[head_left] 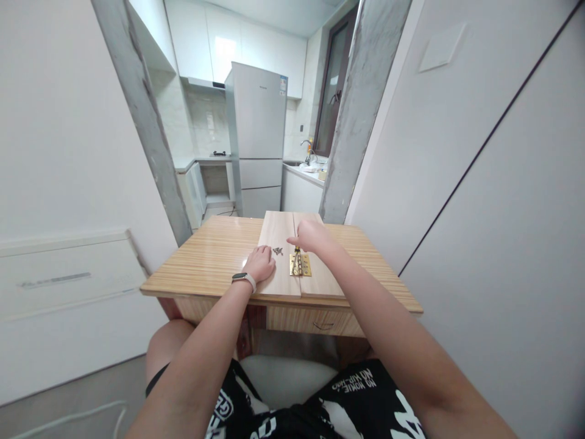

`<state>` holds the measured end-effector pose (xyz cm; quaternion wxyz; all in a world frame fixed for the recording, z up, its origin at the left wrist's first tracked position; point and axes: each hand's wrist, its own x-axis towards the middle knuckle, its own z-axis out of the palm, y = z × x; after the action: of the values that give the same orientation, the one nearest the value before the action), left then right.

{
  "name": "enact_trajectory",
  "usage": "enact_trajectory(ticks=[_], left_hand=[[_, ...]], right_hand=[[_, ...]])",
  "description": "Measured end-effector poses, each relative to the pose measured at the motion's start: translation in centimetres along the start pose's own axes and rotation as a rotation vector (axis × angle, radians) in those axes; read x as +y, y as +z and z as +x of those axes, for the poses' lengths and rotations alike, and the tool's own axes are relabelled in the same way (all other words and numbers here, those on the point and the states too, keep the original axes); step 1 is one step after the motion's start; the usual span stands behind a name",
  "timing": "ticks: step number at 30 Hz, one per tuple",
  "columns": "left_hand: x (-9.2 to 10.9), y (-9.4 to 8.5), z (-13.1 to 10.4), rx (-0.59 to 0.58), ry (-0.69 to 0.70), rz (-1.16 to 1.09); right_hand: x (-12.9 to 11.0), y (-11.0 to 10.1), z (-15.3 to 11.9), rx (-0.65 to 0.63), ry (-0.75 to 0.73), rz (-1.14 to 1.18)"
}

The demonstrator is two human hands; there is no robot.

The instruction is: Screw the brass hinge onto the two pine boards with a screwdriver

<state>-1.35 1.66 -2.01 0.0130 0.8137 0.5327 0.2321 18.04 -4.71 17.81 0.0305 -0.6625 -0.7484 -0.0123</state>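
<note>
Two pale wooden boards lie side by side, the left board [280, 225] and the right board [322, 281] meeting at a seam. A brass hinge [306, 266] lies open across that seam near the front. My right hand [311, 236] is closed around the handle of a screwdriver [296, 258], whose shaft points down at the hinge's left leaf. Whether its tip sits in a screw is too small to tell. My left hand [260, 263] rests flat on the left board, fingers stretched out. A small pile of screws [278, 250] lies just beyond its fingertips.
The boards rest on a wood-grain table [219, 250] with a drawer [315, 321] at its front. A white wall stands close on the right, and a low white cabinet [68, 292] is at the left. A fridge [260, 116] and kitchen counters are behind the table.
</note>
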Motion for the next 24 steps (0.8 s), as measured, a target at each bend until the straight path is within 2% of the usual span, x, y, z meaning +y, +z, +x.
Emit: enact_trajectory(ticks=[4,12,15,20,24], left_hand=[[0.1,-0.2,0.0,-0.012,-0.001,-0.002],[0.3,-0.3,0.0,-0.006,-0.005,0.004],[0.3,-0.3,0.0,-0.007,-0.006,0.004],[0.4,-0.4,-0.1,-0.015,-0.014,0.002],[0.5,-0.6,-0.1,-0.016,-0.016,0.0]], right_hand=[[0.0,-0.6,0.8,-0.139,-0.091,-0.021],[-0.7,-2.9,-0.1,-0.219,-0.253,-0.177],[-0.8,-3.1,0.0,-0.262,-0.237,-0.165],[-0.8,-2.8,0.2,-0.309,-0.09,-0.087],[-1.4,-2.9,0.3,-0.302,-0.1,-0.133]])
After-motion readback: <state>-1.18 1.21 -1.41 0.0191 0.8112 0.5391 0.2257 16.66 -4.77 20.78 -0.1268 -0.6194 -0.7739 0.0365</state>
